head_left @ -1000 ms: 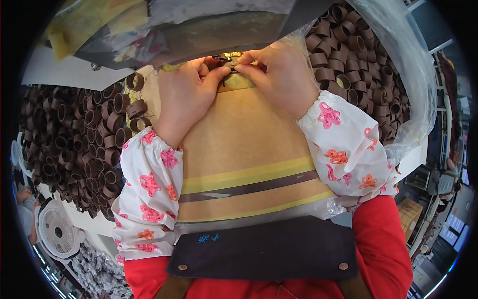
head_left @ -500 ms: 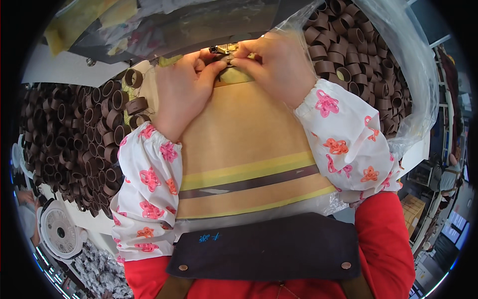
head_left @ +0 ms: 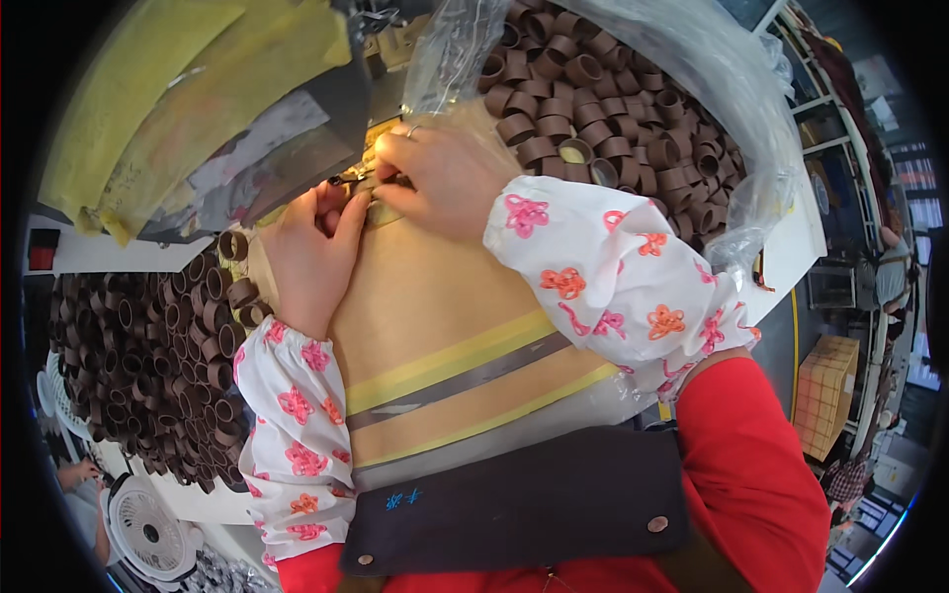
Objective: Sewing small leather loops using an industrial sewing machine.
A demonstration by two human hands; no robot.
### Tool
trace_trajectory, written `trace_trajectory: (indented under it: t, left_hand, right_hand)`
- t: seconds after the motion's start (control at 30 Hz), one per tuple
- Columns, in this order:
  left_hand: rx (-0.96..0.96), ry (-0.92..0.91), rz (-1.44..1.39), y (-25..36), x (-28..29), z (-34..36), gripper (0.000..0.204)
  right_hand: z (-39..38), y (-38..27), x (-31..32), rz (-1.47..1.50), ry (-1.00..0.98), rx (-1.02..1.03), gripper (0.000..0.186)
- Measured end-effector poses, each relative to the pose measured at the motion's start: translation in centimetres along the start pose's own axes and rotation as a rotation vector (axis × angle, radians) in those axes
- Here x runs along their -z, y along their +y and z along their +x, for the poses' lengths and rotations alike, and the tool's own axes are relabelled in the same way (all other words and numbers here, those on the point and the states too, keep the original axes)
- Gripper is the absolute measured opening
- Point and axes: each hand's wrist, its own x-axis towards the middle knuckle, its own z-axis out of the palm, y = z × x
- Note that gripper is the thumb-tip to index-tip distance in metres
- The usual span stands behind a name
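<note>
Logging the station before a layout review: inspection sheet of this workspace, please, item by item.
Surface: tan work surface, crossed by yellow strips and a dark strip.
Job's things: brown rings heaped left and right; the piece at the fingertips is too obscured to identify.
Clutter: clear plastic edging the right heap; yellow sheets upper left.
Hands: left hand and right hand close together, fingers bent, at a lit spot.
Cables: nothing seen.
Surroundings: white fan lower left, tan box at right.
</note>
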Motion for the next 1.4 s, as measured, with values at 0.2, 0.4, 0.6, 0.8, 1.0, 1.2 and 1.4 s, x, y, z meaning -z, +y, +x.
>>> trace_trajectory:
  t: [0.2, 0.4, 0.6, 0.8, 1.0, 1.2, 1.4]
  left_hand:
    - [-0.289, 0.118, 0.353, -0.1, 2.5, -3.9, 0.016]
    - [-0.133, 0.064, 0.443, -3.5, 7.8, -5.5, 0.008]
    - [-0.303, 0.115, 0.537, 0.6, 5.8, -3.1, 0.021]
    - [-0.276, 0.031, 0.443, 1.0, 0.0, -2.7, 0.036]
    - [-0.249, 0.078, 0.450, -0.4, -0.4, -1.1, 0.028]
    - [-0.022, -0.050, -0.188, -0.4, 0.6, -1.2, 0.020]
    - [-0.093, -0.054, -0.172, -1.2, 0.2, -0.8, 0.022]
  right_hand:
    - [-1.5, -2.8, 1.7, 0.021, -0.092, -0.012, 0.016]
    - [-1.5, 3.1, 12.4, -0.585, 0.286, -0.022, 0.011]
    - [-1.4, 6.9, 15.2, -0.861, 0.045, -0.161, 0.018]
    - [-0.1, 4.2, 13.8, -0.706, 0.110, -0.012, 0.012]
    - [-0.5, -2.3, 3.2, -0.055, 0.028, 0.106, 0.014]
    - [-0.5, -1.5, -1.0, 0.052, 0.100, 0.001, 0.023]
    - [-0.8, -1.6, -1.4, 0.209, 0.112, -0.099, 0.018]
